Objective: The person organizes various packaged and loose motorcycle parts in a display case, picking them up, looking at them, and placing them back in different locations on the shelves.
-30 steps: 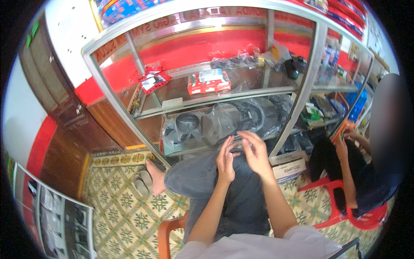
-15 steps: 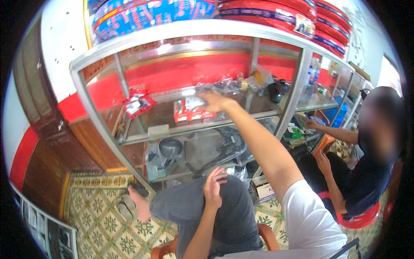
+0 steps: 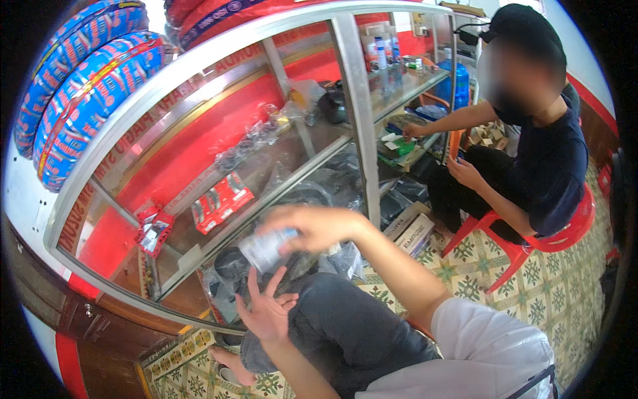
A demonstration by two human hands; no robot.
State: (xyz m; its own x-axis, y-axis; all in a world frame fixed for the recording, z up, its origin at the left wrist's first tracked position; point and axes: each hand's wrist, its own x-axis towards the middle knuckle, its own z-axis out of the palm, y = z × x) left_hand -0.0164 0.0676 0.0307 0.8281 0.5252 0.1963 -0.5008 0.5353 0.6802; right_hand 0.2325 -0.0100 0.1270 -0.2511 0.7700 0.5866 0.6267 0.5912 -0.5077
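Note:
My right hand (image 3: pixel 302 229) grips a small white and light-blue packet (image 3: pixel 266 249), blurred by motion, in front of the glass display case (image 3: pixel 362 120). My left hand (image 3: pixel 266 311) is just below it, palm up and fingers spread, holding nothing; whether a fingertip touches the packet I cannot tell. On the shelf behind lie red cards or packs with dark parts (image 3: pixel 221 201). A red-edged tray of small packets (image 3: pixel 154 229) is to their left. Clear-bagged small parts (image 3: pixel 249 136) line the back of that shelf.
Blue-wrapped tires (image 3: pixel 100 100) and red-wrapped ones (image 3: pixel 226 20) rest on top of the case. At right, a person in a dark shirt (image 3: pixel 548 159) sits on a red plastic stool (image 3: pixel 561 223), one hand inside the case. Cardboard boxes (image 3: pixel 409 226) stand near my knee.
My right hand has taken the white packet off the red packs and brought it out of the case toward me. My left hand has risen from my knee and opened. The view has turned right.

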